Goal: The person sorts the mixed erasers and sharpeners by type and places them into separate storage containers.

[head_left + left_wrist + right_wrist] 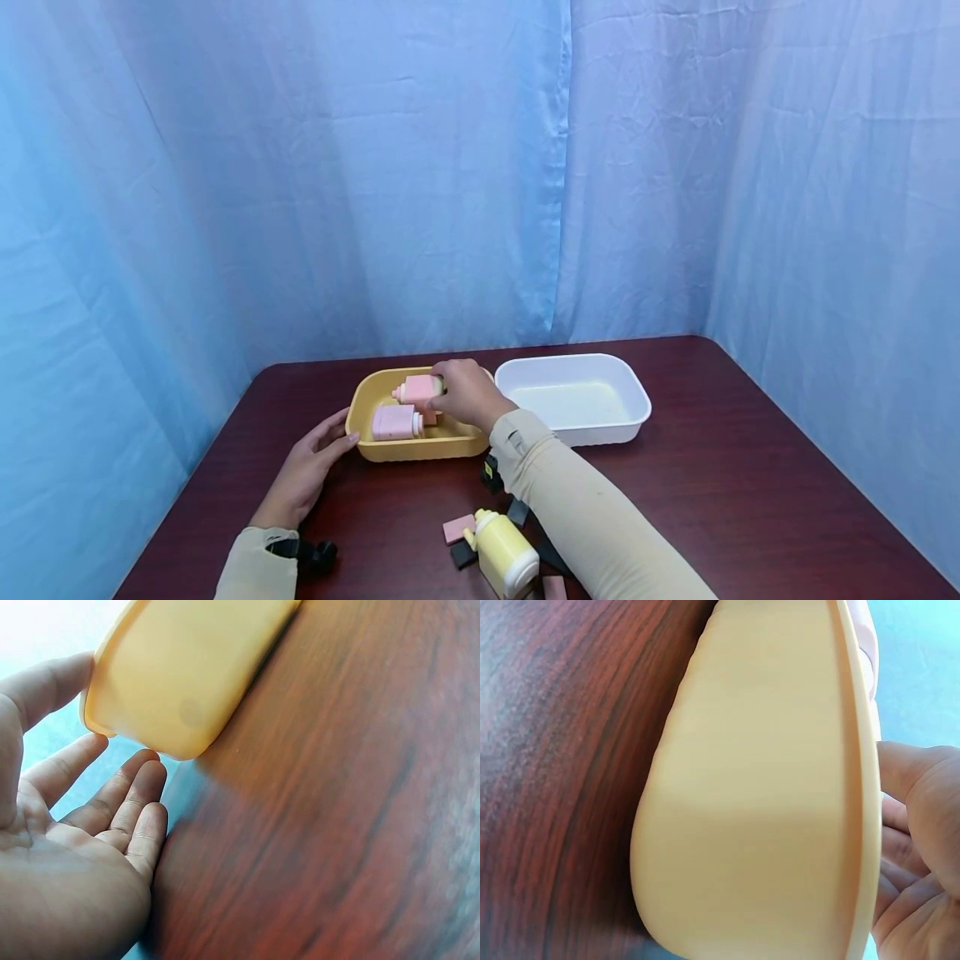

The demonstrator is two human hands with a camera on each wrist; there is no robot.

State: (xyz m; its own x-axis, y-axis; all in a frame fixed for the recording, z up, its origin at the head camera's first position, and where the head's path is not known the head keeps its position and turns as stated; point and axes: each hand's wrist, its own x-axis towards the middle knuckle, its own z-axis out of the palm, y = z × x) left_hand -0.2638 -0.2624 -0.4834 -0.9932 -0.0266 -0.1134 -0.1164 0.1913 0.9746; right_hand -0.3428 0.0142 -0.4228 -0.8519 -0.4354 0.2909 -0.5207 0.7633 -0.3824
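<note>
Over the yellow tub, my right hand pinches a small coral-pink, bottle-shaped container with a pale nozzle pointing left. Just in front of it, a light-pink bottle-shaped container lies on its side in the tub. An orange-pink piece shows partly under the right fingers. My left hand touches the tub's left end, thumb and index finger at the rim, the other fingers loosely extended. In the right wrist view the tub wall hides what the right fingertips hold.
A white tub stands right of the yellow one. Near the front lies a yellow bottle-shaped container, among a pink block, a black block and other small blocks, partly behind the right sleeve. Blue curtains surround the dark red table.
</note>
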